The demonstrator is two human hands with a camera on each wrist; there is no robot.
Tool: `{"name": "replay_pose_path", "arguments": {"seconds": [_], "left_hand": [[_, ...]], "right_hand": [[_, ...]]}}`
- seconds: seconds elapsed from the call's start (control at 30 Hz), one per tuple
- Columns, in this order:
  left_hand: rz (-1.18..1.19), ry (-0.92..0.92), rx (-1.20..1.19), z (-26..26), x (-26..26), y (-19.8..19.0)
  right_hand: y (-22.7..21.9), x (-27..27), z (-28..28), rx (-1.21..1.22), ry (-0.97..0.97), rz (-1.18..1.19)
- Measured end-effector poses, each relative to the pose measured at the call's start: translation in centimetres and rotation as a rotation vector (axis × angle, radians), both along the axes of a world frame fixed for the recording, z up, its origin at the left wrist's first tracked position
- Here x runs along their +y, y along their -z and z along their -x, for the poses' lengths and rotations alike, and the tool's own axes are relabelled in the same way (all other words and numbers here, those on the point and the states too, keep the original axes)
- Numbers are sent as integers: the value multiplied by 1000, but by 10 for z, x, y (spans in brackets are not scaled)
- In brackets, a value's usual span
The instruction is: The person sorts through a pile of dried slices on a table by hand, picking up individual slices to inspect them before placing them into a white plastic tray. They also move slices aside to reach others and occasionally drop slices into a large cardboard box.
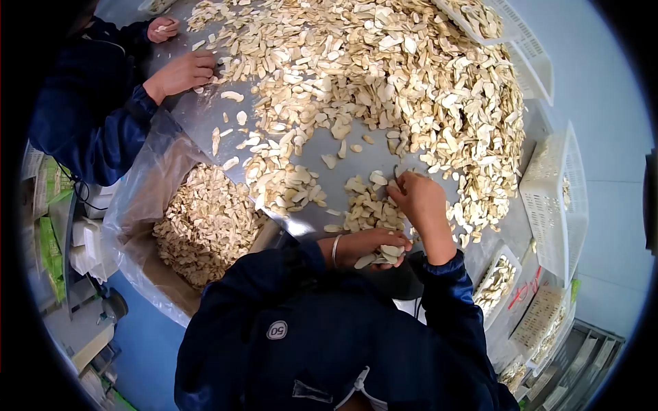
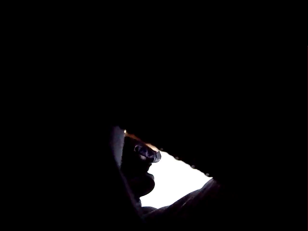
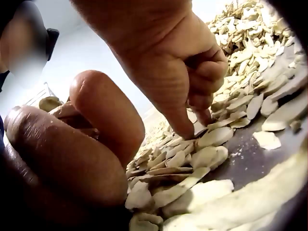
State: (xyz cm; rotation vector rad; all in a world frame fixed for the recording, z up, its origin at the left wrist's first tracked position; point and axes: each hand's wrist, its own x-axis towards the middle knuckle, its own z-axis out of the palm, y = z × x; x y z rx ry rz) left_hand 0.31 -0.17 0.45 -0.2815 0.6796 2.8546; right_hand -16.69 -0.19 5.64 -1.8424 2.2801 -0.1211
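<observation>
Pale dried slices lie in a small pile on the grey table, in front of the person. The right hand reaches down at the pile's right edge; in the right wrist view its thumb and a fingertip touch the slices, and whether it pinches one is unclear. Palm up near the table's front edge, the left hand holds several slices in curled fingers. Those fingers show large at the left of the right wrist view. The left wrist view is almost wholly dark.
A large heap of slices covers the back of the table. Left stands a plastic-lined box filled with slices. White baskets line the right side. Another person's hands work at the upper left.
</observation>
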Motion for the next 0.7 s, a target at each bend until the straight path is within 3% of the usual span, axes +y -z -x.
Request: {"name": "replay_pose_path", "arguments": {"seconds": [0.2,0.4,0.5,0.6,0.7], "left_hand": [[-14,1,10,0,0,-3],[16,1,1,-1,-1,-2],[18,3,4,0,-1,-3],[8,4,10,0,0,-3],[7,3,29,1,2,-1]], "right_hand": [[-1,2,0,-76,-5,-30],[-8,10,13,-602,-4,-5],[-5,16,37,-990,144,-25],[-7,20,42,-874,146,55],[-9,18,22,-568,80,77]]}}
